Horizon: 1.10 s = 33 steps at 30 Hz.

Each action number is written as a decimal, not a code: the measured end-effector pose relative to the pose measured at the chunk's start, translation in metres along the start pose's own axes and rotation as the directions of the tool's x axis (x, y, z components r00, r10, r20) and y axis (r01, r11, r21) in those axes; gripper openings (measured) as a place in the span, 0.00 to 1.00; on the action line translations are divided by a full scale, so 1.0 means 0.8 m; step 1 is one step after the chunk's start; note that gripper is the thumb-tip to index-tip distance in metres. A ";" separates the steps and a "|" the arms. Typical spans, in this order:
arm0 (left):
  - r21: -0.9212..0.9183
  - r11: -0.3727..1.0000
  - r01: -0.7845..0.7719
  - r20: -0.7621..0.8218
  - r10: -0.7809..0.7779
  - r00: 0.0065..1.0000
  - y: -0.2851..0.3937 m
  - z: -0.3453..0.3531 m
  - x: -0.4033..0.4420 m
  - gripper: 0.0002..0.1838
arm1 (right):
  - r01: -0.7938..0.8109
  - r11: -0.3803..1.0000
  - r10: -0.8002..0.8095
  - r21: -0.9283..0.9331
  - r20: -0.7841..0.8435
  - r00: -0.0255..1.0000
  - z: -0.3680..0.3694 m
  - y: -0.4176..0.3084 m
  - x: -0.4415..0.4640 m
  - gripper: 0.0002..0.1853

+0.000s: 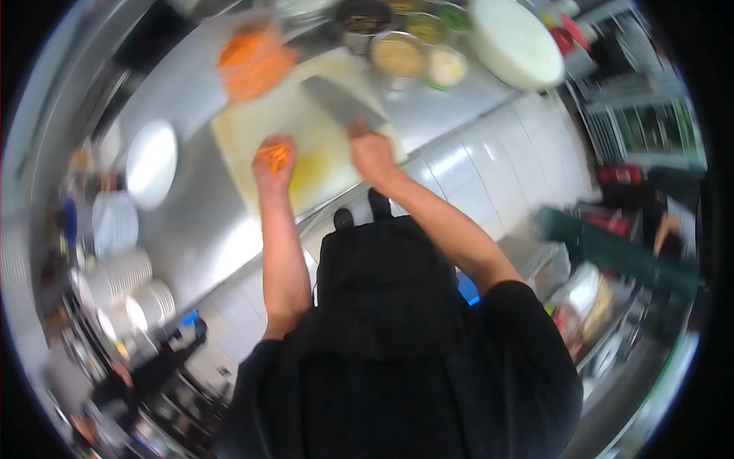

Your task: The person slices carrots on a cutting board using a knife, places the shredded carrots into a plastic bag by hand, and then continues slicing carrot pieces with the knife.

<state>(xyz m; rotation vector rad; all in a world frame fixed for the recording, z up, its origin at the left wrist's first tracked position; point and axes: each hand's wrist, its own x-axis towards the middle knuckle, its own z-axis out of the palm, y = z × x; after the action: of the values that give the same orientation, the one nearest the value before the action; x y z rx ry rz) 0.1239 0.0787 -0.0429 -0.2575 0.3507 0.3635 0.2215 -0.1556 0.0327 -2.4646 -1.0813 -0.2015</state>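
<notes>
My left hand point(274, 163) is closed around a small heap of orange shreds point(275, 156), above the left part of a pale cutting board point(245, 130) with yellow stains. At the board's right edge, my right hand point(372, 153) grips a wide-bladed knife point(335, 99). The blade points up and left over the board, and its handle is mostly hidden in my fist. Beyond the board's upper left corner, a blurred clear bag or container holds more orange shreds point(256, 65).
Beyond the board are several bowls, one with tan contents point(399, 55), and a large white tub point(516, 42). A white plate point(151, 164) and stacked dishes point(116, 279) line the steel counter point(195, 222) at left. People are partly visible at lower left and far right.
</notes>
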 end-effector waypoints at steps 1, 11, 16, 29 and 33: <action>-0.014 0.996 0.084 0.068 -0.083 0.994 0.006 -0.004 0.007 0.10 | -0.047 0.999 0.047 -0.005 0.031 0.998 0.024 0.005 -0.004 0.10; 0.931 0.148 -0.333 0.311 0.152 0.938 -0.386 0.114 -0.048 0.16 | 0.205 -0.442 0.734 0.873 0.221 0.642 -0.102 0.045 -0.030 0.19; 0.709 -0.243 -0.662 0.568 -0.359 0.740 -0.554 0.105 -0.020 0.11 | 0.322 -0.394 0.819 0.861 0.170 0.548 -0.192 0.181 -0.079 0.21; 0.245 -0.528 -0.813 0.533 -0.627 0.568 -0.894 -0.088 0.248 0.19 | 0.602 -0.662 0.745 0.447 0.305 0.593 -0.079 0.714 -0.099 0.23; 0.698 -0.521 -0.491 0.294 -0.417 0.860 -0.886 -0.080 0.267 0.27 | 0.456 -0.695 0.708 0.556 0.419 0.568 -0.033 0.815 -0.005 0.23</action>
<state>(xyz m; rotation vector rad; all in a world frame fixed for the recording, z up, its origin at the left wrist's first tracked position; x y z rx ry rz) 0.5679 -0.5175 -0.0528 1.9881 -0.0396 -0.0002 0.6948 -0.5599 -0.1631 -0.1754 0.4431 0.1876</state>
